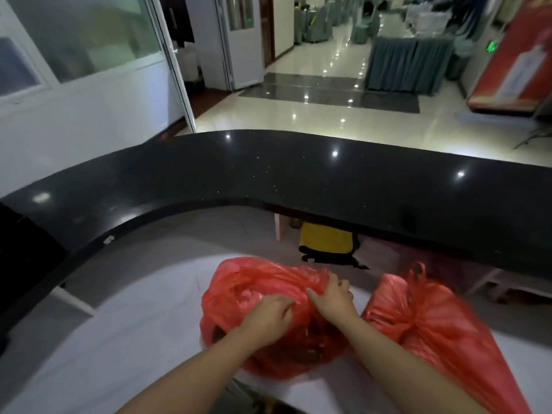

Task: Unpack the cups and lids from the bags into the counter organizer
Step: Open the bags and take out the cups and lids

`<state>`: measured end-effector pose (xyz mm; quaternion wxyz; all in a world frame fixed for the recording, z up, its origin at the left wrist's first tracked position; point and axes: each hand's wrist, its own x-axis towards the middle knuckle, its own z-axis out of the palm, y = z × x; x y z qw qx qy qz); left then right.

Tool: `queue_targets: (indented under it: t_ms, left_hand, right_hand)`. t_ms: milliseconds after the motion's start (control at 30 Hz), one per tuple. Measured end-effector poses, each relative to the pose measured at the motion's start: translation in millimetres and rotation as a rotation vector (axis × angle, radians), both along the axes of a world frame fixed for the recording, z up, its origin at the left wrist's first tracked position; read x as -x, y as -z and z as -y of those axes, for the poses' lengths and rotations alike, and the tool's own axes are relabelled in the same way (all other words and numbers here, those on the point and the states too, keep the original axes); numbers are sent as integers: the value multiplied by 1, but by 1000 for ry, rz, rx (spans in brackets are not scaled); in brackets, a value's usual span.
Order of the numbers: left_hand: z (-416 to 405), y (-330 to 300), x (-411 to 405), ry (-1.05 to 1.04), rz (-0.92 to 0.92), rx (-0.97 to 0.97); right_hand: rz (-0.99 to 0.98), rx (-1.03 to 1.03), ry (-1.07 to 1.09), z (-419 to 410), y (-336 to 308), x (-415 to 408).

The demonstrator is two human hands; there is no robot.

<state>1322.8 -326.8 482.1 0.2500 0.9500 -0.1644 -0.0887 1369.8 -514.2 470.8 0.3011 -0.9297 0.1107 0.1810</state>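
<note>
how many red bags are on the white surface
2: one red bag in the middle under both hands, another red bag to its right, knotted and untouched. None others visible.

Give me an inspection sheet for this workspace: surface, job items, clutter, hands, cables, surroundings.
Surface: white lower counter behind a raised curved black countertop.
Job items: two red plastic bags; the left red bag is being opened, the right red bag is tied shut. No cups, lids or organizer seen.
Clutter: yellow bag under the black countertop.
Hands: left hand and right hand both grip the left red bag's plastic.
Cables: nothing seen.
Surroundings: glossy tiled hall floor, draped table, white doors.
</note>
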Motion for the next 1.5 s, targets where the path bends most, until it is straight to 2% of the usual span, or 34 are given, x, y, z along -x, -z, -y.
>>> queue_targets:
  t_ms: [100,200,300,367,600,800,1133,1333,1500]
  left_hand:
    - [2,3,-9,157,-204,6]
    - [5,9,-19,216,-318,59]
    - [1,20,-35,59,-306,106]
    - [-5,30,-46,-31,-322,67]
    - [-7,63,-65,-104,-456,-17]
    - [-5,69,-70,-276,-606,108]
    - [1,69,-68,-278,-686,244]
    - [4,69,-68,-490,-732,506]
    - [6,60,-65,-601,-814,576]
  right_hand:
    - [-119,-67,76,-3,12,-3]
    - [-98,-74,103,-4,20,-3]
    - [-73,-7,94,-4,23,-5]
    - [-78,19,126,-5,23,-7]
    - [-55,-94,332,-13,38,-9]
    - [-84,-201,423,-14,41,-13]
    - [-211,-299,451,-11,49,-16]
    - [-210,-577,656,-11,47,-16]
    - [-230,-578,643,-11,44,-17]
